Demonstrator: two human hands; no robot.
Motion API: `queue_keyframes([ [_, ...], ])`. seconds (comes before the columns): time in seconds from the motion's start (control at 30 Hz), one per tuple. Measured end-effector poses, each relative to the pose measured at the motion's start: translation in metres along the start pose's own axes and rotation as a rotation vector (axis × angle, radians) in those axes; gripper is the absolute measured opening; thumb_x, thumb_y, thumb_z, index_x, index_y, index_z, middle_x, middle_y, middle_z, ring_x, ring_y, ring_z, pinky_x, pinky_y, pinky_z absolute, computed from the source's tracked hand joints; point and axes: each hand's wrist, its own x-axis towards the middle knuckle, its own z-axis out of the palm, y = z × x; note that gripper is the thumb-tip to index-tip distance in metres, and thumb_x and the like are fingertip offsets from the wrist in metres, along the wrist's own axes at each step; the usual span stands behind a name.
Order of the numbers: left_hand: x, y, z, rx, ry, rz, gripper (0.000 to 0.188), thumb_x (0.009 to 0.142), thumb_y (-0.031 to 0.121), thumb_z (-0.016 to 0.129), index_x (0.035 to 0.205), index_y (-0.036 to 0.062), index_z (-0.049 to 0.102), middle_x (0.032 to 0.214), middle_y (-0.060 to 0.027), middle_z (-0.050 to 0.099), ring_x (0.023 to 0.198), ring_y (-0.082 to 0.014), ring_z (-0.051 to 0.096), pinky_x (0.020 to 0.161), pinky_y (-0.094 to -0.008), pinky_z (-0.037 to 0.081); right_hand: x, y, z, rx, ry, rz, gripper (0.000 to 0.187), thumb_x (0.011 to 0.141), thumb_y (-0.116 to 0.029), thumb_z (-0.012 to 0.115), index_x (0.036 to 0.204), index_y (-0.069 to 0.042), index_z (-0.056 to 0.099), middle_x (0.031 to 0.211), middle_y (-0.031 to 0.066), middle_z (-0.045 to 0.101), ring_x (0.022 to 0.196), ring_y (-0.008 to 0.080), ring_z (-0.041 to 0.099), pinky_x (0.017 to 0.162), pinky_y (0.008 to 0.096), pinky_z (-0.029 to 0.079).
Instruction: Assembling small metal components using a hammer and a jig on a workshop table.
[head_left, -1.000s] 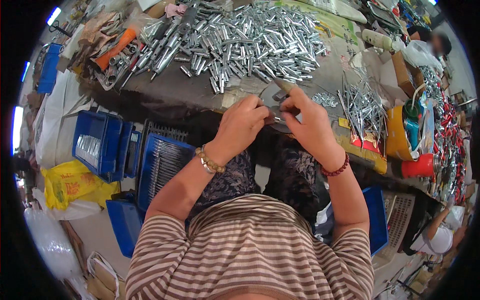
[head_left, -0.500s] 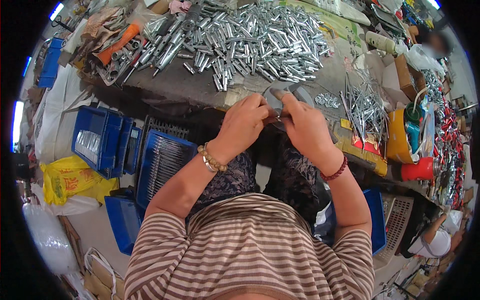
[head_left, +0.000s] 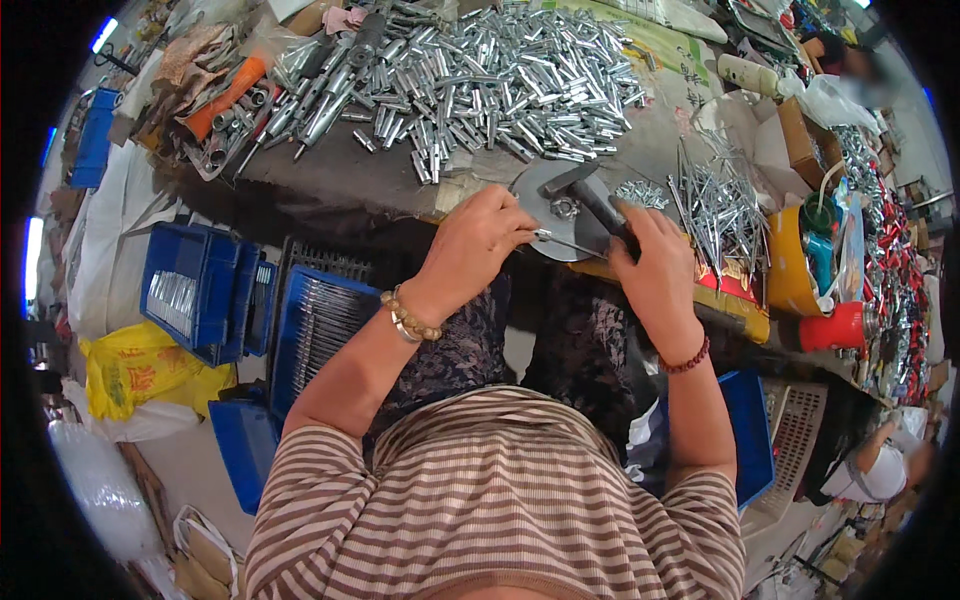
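My left hand (head_left: 480, 240) pinches a thin metal rod (head_left: 578, 246) by its thicker end, and the rod points right toward my other hand. With fingers closed round its dark handle, my right hand (head_left: 652, 265) grips a hammer (head_left: 598, 205). The hammer's head rests over a round grey metal plate (head_left: 535, 185) at the bench's near edge. A small metal block or fitting (head_left: 564, 208) sits on that plate beside the hammer. Just right of the plate is a little pile of short metal pieces (head_left: 641, 194).
Short silver metal sleeves (head_left: 510, 85) cover the back of the bench. Long thin rods (head_left: 715, 200) lie heaped at right, near a yellow container (head_left: 790, 258) and a red cylinder (head_left: 832, 328). Blue bins (head_left: 325, 340) of metal parts stand lower left. Another person (head_left: 880, 470) is at far right.
My hands have moved apart. The right has shifted right and taken hold of the hammer handle; the left keeps the rod, which now shows along its length.
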Motion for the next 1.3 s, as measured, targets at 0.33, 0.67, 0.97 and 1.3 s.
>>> queue_keyframes([
  [0.33,0.001,-0.003,0.002,-0.08,-0.025,-0.025,0.013,0.087,0.005,0.075,0.1,0.0046,0.076,0.095,-0.0092,0.061,0.087,-0.0274,0.064,0.076,-0.0362,0.051,-0.06,-0.021,-0.006,0.208,0.206,-0.071,0.047,0.089,0.0,0.068,0.134,-0.01,0.068,0.097,0.0141,0.061,0.074,0.0348,0.065,0.064,0.0392,0.053],
  [0.67,0.0,-0.001,0.0,-0.069,-0.023,-0.04,0.015,0.088,0.007,0.076,0.102,0.0052,0.077,0.095,-0.0077,0.061,0.083,-0.0233,0.064,0.074,-0.0335,0.051,-0.02,-0.007,-0.003,0.359,0.048,0.026,0.037,0.089,-0.002,0.068,0.126,-0.006,0.067,0.098,0.0173,0.063,0.081,0.0376,0.064,0.071,0.0427,0.052],
  [0.97,-0.003,-0.006,0.003,-0.069,-0.007,-0.046,0.017,0.086,0.007,0.077,0.104,0.0062,0.079,0.096,-0.0061,0.061,0.081,-0.0212,0.063,0.073,-0.0324,0.05,-0.018,-0.027,0.01,-0.099,0.08,-0.194,0.023,0.082,-0.012,0.078,0.1,-0.007,0.066,0.091,0.012,0.065,0.083,0.0334,0.066,0.069,0.0445,0.052],
  [1.3,-0.034,0.038,0.022,-0.682,0.169,-0.572,0.046,0.101,0.007,0.064,0.146,0.0071,0.055,0.094,-0.0062,0.07,0.082,-0.0106,0.064,0.071,-0.0251,0.053,-0.047,-0.049,0.018,0.544,-0.228,0.297,0.024,0.087,-0.013,0.077,0.103,-0.001,0.063,0.074,0.0184,0.066,0.067,0.0376,0.066,0.062,0.0432,0.05],
])
